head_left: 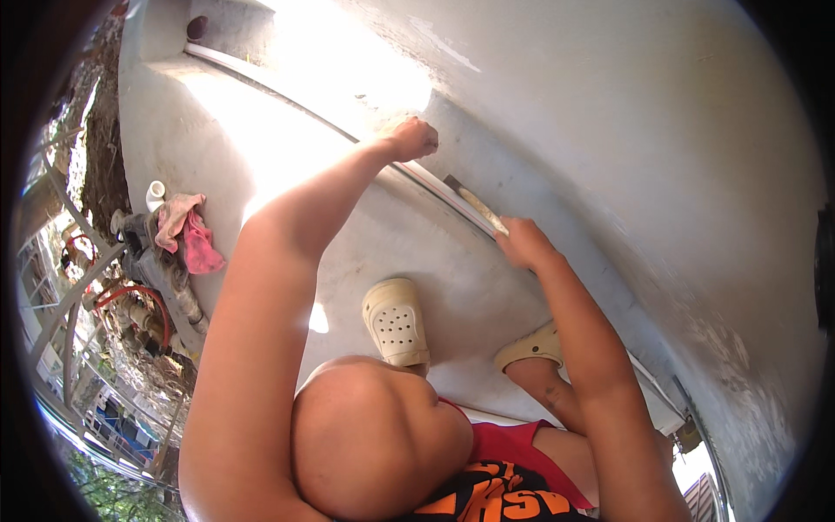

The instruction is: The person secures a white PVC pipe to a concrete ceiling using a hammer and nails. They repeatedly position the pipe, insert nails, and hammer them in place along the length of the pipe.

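My left hand [413, 139] is closed, fingers curled, above a long white pipe [444, 189] that lies along the foot of the wall. What its fingers hold, if anything, is hidden. Lower and to the right, my right hand [525, 242] grips a pale stick-like handle with a dark end [477, 207]. This tool slants up and left toward the left hand, over or beside the pipe; whether it touches the pipe I cannot tell.
The grey wall [644, 130] rises on the right. My feet in beige clogs [397, 322] stand on the concrete floor [339, 296]. At the left edge lie pink cloths [198, 244], a white pipe fitting [156, 193] and dark clutter. Bright sunlight washes out the upper middle.
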The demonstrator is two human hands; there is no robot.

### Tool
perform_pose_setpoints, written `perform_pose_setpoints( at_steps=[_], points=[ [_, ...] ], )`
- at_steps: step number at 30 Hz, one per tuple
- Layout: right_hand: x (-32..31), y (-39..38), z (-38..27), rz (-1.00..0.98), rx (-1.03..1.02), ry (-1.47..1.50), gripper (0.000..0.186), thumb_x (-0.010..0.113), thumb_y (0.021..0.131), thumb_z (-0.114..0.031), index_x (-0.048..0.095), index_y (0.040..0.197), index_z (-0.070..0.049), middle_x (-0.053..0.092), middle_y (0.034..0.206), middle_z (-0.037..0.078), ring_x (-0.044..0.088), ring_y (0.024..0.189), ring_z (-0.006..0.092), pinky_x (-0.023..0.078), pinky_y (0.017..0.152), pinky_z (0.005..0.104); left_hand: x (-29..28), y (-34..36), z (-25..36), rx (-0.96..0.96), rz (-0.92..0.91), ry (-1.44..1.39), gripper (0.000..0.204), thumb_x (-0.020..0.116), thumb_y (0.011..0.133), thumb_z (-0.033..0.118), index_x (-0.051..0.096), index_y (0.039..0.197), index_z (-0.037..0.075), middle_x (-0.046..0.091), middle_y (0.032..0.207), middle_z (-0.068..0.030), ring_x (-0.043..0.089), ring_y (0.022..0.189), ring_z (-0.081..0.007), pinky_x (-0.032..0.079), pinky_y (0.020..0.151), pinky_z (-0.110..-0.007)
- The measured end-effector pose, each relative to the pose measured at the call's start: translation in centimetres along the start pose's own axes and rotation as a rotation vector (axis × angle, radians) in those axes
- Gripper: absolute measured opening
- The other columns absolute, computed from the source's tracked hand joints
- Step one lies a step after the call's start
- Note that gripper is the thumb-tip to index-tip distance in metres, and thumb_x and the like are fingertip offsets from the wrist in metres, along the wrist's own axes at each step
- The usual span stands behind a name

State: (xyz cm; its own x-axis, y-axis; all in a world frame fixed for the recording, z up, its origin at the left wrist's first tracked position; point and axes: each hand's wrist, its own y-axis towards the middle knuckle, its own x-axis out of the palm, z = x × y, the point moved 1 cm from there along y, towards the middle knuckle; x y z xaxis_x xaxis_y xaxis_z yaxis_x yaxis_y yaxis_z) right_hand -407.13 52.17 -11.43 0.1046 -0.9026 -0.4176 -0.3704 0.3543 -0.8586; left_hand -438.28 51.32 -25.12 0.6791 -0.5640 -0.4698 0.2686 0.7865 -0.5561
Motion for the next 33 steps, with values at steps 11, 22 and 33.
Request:
perform_pose_setpoints(
  at_steps=[11, 22, 33],
  points=[
    [1.4, -0.2, 1.2, 0.05, 0.017, 0.074, 0.046, 0.063, 0.099, -0.028, 0.062, 0.135, 0.0, 0.068, 0.118, 0.03, 0.066, 0.112, 0.0443, 0.053, 0.097, 0.0476, 0.8, -0.3, -0.6, -0.054, -0.214, 0.183, 0.019, 0.075, 0.086, 0.028, 0.081, 0.102, 0.02, 0.078, 0.104, -0.0033, 0.073, 0.099, -0.0232, 0.057, 0.088, -0.038],
    [1.5, -0.1, 2.9, 0.107, -0.034, 0.079, 0.052, 0.063, 0.1, -0.037, 0.062, 0.136, 0.0, 0.069, 0.117, 0.03, 0.067, 0.111, 0.0439, 0.053, 0.097, 0.0458, 1.8, 0.4, -1.4, -0.007, -0.358, 0.228, 0.032, 0.069, 0.092, 0.022, 0.075, 0.123, 0.014, 0.074, 0.123, -0.0075, 0.069, 0.115, -0.025, 0.054, 0.1, -0.038],
    [1.6, 1.2, 1.5, 0.226, -0.104, 0.269, 0.057, 0.062, 0.101, -0.045, 0.063, 0.134, 0.001, 0.071, 0.111, 0.029, 0.069, 0.108, 0.0416, 0.053, 0.094, 0.0425, 1.3, -0.2, -0.7, -0.06, -0.363, 0.437, 0.043, 0.064, 0.09, 0.014, 0.075, 0.124, 0.037, 0.076, 0.113, -0.003, 0.071, 0.104, -0.023, 0.057, 0.086, -0.038]
  ],
)
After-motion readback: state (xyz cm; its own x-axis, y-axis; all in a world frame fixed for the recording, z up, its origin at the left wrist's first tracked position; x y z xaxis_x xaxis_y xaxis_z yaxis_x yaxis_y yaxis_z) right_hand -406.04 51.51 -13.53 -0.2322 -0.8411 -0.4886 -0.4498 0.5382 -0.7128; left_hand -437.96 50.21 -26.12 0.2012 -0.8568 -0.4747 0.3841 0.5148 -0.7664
